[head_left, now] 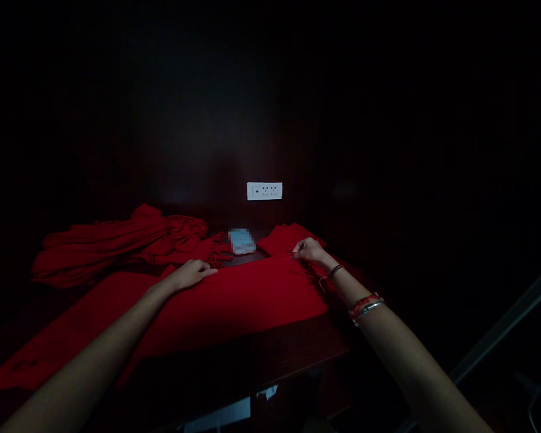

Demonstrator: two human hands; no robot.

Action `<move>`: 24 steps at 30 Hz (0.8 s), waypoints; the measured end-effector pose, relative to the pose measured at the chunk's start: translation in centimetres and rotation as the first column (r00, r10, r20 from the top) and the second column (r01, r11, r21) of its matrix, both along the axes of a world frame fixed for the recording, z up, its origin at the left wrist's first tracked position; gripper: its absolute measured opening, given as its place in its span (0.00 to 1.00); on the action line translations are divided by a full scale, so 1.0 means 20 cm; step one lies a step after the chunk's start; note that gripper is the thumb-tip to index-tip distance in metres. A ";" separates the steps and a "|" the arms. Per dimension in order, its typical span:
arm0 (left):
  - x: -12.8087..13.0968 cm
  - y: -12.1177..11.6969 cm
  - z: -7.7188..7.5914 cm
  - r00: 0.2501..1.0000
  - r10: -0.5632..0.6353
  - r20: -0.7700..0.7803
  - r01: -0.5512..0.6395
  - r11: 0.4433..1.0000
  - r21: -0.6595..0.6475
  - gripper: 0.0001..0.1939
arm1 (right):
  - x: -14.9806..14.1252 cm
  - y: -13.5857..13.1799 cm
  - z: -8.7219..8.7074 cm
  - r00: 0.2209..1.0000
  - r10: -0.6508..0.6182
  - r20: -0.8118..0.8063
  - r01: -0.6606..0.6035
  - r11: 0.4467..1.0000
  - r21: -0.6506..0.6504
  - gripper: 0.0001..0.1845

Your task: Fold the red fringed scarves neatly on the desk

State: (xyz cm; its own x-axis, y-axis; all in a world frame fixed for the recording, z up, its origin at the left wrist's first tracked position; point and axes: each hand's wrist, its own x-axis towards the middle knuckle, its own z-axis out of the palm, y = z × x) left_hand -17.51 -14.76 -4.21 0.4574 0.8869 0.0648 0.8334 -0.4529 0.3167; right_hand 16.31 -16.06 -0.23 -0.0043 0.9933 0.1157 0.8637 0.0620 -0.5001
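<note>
A red fringed scarf (243, 300) lies spread across the dark wooden table, its long strip reaching toward the lower left. At its far edge, my left hand (192, 275) is closed on the cloth, the fingertips partly hidden. Farther right, my right hand (309, 249) pinches the same far edge near the fringed end. Bands and a bracelet circle my right wrist and forearm. Just behind my right hand sits a folded red cloth (282, 238).
A heap of red fringed scarves (117, 240) lies at the back left. Between it and the folded cloth is a pale, blurred rectangular object (241, 242). A white power socket (264, 191) is on the dark back wall. The table's front edge (297, 355) runs below the scarf.
</note>
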 end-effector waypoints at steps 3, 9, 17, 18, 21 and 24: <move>-0.05 0.00 -0.01 0.999 0.002 -0.034 0.000 0.998 0.061 0.24 | 0.00 0.02 0.00 0.998 0.001 0.057 0.000 1.000 -0.020 0.11; -0.31 -0.02 0.05 0.965 0.117 -0.235 -0.097 0.991 0.096 0.26 | 0.00 0.06 -0.03 0.994 0.016 0.110 -0.010 0.999 -0.052 0.02; -0.68 -0.20 0.19 0.958 0.273 -0.089 -0.269 0.962 0.055 0.32 | 0.05 0.06 0.01 0.995 0.069 -0.072 -0.071 0.997 -0.022 0.06; -0.71 -0.22 0.19 0.939 0.333 -0.088 -0.329 0.943 0.048 0.35 | 0.05 0.07 0.03 0.998 0.035 -0.060 -0.036 0.999 -0.019 0.04; -0.77 -0.30 0.18 0.896 0.440 -0.068 -0.443 0.895 -0.045 0.37 | 0.07 0.09 0.06 0.998 -0.046 0.036 0.046 0.999 -0.010 0.03; -0.76 -0.39 0.16 0.890 0.448 0.086 -0.425 0.882 -0.203 0.35 | 0.08 0.10 0.08 0.998 -0.041 0.051 0.043 0.998 -0.038 0.05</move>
State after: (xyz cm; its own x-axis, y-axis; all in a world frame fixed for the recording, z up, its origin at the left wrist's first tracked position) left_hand -32.74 -22.57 -1.00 0.0193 0.9968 -0.0772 0.8810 0.0196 0.4727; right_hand 17.81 -14.10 1.41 0.0328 0.9965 0.0775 0.8894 0.0063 -0.4570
